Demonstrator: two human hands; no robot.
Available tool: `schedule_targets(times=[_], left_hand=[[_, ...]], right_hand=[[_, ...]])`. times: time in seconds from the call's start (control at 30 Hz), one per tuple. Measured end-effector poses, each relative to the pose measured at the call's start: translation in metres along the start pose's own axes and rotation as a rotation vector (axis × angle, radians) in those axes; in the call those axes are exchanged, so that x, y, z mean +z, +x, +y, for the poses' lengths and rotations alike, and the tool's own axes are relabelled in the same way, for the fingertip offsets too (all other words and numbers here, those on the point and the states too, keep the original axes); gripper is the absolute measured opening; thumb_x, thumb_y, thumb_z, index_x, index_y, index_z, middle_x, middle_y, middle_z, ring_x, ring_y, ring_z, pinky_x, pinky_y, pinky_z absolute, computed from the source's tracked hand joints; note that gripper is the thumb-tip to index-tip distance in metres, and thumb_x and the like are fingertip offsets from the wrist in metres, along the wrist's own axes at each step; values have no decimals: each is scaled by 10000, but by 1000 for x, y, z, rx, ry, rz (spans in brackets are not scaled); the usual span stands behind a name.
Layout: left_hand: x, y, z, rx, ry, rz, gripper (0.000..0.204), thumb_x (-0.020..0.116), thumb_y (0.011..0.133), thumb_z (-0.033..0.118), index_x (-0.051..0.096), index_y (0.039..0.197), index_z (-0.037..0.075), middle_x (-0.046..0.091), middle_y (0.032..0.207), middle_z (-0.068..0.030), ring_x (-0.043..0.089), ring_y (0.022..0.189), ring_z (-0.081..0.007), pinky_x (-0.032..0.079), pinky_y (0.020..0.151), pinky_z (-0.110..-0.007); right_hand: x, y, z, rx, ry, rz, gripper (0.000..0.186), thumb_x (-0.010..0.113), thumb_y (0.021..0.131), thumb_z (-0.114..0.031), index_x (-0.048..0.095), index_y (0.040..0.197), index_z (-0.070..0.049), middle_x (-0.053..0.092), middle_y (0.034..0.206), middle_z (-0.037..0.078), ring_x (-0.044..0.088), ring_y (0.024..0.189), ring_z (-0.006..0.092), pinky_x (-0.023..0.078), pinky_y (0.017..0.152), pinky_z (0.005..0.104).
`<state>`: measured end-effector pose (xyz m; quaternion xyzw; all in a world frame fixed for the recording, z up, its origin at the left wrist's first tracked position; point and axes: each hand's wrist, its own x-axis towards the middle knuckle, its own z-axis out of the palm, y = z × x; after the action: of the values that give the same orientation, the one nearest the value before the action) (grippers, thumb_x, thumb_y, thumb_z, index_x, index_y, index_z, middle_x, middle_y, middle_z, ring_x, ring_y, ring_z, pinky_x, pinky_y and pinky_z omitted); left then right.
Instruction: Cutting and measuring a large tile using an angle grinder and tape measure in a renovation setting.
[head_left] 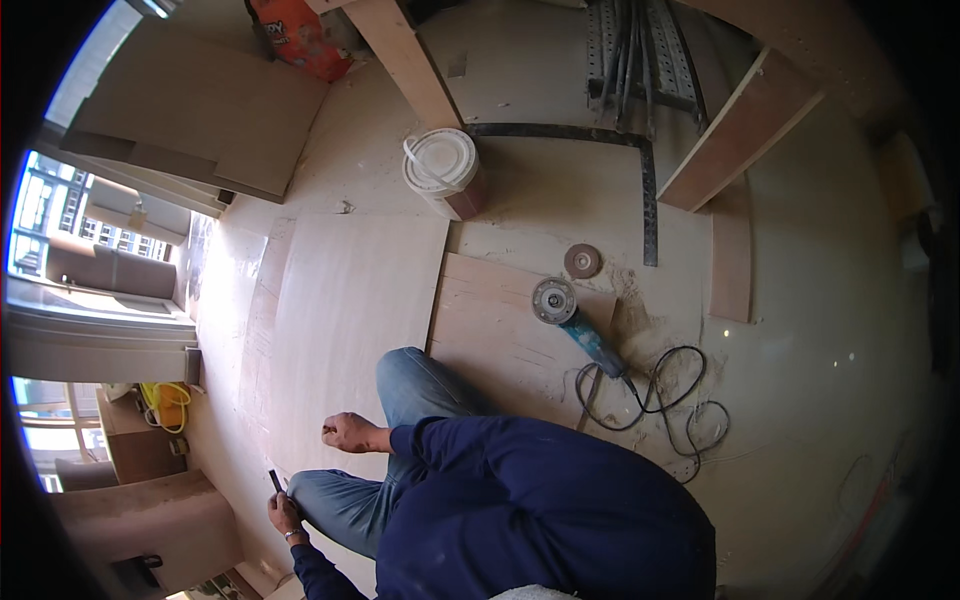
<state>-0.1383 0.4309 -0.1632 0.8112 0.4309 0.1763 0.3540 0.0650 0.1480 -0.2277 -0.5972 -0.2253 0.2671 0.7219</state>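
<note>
My left hand (283, 513), with a band on its wrist, is closed round a short, dark, flat-looking bar (275, 481); its exact kind is too small to tell. That hand rests beside my left knee. My right hand (350, 433) hangs with curled fingers over a large pale board (350, 300) on the floor, between my two knees. Whatever those fingers hold, if anything, does not show. Farther right, a blue angle grinder (592, 342) lies on a thinner wooden sheet (480, 300), its disc uppermost. A loose brown grinding disc (582, 261) lies just beyond it.
The grinder's black cord (650, 410) loops across the dusty floor at right. Ahead stands a lidded white bucket (440, 165) near an upright wooden plank (405, 65). Stacked boards (200, 110) lean far left; another plank (740, 130) slants at right.
</note>
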Motion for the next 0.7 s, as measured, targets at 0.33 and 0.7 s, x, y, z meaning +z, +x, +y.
schedule_targets(times=[0.33,0.7], left_hand=[[-37,17,22,-486,-181,-198,259,687,879,383,608,815,145,553,704,2,538,612,-133,440,553,-293],[-69,-12,59,-340,98,-114,317,663,877,396,658,888,79,615,800,-43,585,693,-162,489,626,-319]], right_hand=[[-457,-121,8,193,-440,1510,357,733,808,-325,640,978,-25,721,909,157,698,866,312,522,765,406],[-573,-265,115,1086,-689,1464,592,800,737,-387,648,1068,79,664,1122,271,643,1081,405,545,914,463]])
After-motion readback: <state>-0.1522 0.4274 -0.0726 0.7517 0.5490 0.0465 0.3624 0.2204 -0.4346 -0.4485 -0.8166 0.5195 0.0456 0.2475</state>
